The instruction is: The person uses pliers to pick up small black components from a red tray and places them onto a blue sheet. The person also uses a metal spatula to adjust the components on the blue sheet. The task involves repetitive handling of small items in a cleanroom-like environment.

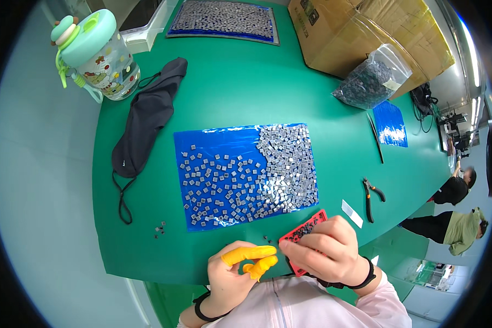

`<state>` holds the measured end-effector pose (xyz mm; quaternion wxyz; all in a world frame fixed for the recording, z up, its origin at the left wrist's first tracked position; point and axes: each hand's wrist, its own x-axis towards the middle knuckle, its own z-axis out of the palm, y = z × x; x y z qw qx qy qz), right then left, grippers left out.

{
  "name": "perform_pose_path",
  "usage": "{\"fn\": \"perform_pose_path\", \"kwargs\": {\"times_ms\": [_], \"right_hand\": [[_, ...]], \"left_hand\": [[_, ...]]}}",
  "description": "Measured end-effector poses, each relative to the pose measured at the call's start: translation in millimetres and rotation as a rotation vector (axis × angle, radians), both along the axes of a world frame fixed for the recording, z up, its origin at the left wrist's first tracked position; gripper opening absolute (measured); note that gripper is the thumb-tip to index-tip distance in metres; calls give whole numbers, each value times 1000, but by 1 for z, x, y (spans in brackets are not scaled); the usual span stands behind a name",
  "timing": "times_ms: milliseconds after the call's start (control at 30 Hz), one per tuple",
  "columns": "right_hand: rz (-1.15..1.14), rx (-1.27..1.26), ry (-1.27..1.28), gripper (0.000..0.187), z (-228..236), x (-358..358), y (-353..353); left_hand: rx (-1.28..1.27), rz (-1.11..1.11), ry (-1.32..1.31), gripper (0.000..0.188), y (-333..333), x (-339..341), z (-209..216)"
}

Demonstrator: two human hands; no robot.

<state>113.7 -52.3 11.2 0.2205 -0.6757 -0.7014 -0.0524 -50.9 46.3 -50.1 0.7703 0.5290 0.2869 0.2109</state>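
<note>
My left hand is near the table's front edge, with yellow finger covers on some fingers. Its covered fingertips are curled close together; anything between them is too small to make out. Over a small red tray of dark little pieces, my right hand is bent with thumb and fingers pinched, and what they hold is hidden. The right hand covers part of that tray. Just beyond both hands lies a blue film sheet bearing many small square metal pieces, packed tightly on its right and scattered on its left.
Left are a black fabric mask and a bottle. A second filled sheet lies far back. Right are a cardboard box, a bag of dark pieces, tweezers, pliers and a white strip.
</note>
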Motion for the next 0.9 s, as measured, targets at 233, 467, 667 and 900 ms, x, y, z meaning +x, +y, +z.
{"fn": "perform_pose_path", "kwargs": {"times_ms": [233, 467, 667, 900], "right_hand": [[-75, -264, -158, 34, -12, 17, 7], [-49, -273, -185, 32, -19, 18, 14], [-56, -273, -175, 31, -21, 18, 16], [-40, -305, -231, 31, -19, 17, 17]], "left_hand": [[680, 277, 228, 18, 1, -16, -18], [669, 307, 219, 22, 1, -17, -18], [680, 294, 197, 22, 3, -16, -17], [680, 287, 201, 23, 4, -17, -17]]}}
